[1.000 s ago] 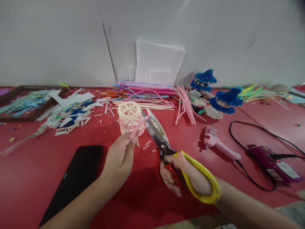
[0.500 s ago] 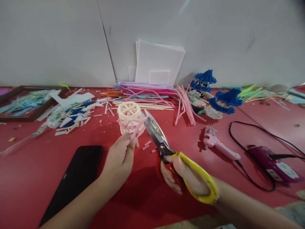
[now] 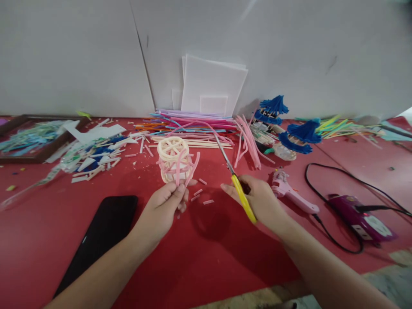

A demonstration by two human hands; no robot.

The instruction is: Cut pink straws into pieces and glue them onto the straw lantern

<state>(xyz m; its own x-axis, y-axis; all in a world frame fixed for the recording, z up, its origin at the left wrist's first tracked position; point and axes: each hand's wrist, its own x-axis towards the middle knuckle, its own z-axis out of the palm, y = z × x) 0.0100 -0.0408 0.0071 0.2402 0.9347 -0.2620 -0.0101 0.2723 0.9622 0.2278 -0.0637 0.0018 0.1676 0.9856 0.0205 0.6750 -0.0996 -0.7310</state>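
Note:
My left hand (image 3: 167, 206) pinches the lower ends of pink strips that hang from a small cream woven basket (image 3: 174, 158) standing on the red table (image 3: 206, 249). My right hand (image 3: 257, 198) grips yellow-handled scissors (image 3: 236, 182), seen edge-on, with the blades closed and pointing away toward the pile of coloured strips (image 3: 193, 126). The scissors are to the right of the basket and do not touch it. Short pink offcuts (image 3: 202, 193) lie on the table between my hands.
A black phone (image 3: 99, 236) lies at the lower left. A pink glue gun (image 3: 291, 193) and a purple power strip (image 3: 360, 214) with a black cable sit on the right. Blue tassel pieces (image 3: 299, 133), white sheets (image 3: 212, 83) and scattered scraps (image 3: 93, 150) line the back.
My right hand has lifted and turned the scissors from beside the pink strip to an edge-on position farther right and back. Another pink offcut lies on the table.

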